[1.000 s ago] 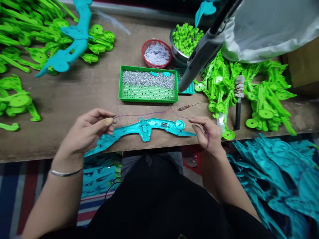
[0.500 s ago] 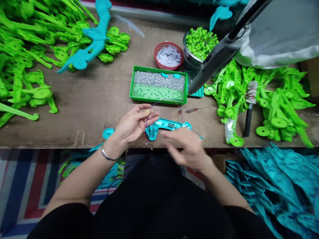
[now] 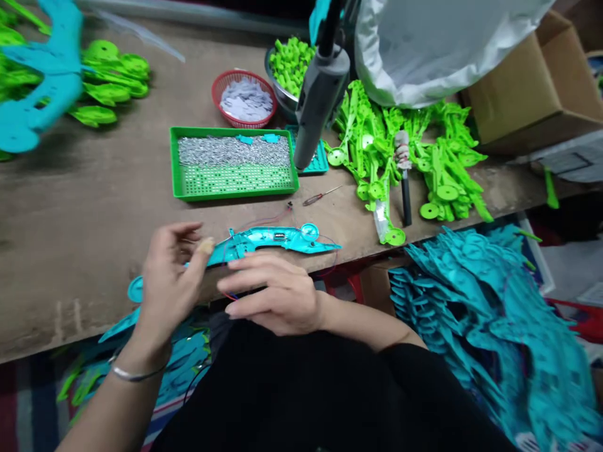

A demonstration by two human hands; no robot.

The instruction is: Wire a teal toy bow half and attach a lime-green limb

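Teal shell at table edge, both hands at its near end.
Left hand: fingers loosely curled and apart, tips beside the teal plastic shell. Right hand: fingers straight and together, lying flat over the shell's near end and its thin wire.

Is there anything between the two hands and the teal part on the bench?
Nothing visible. The left hand and the right hand both rest right at the teal part, with only thin wires around it.
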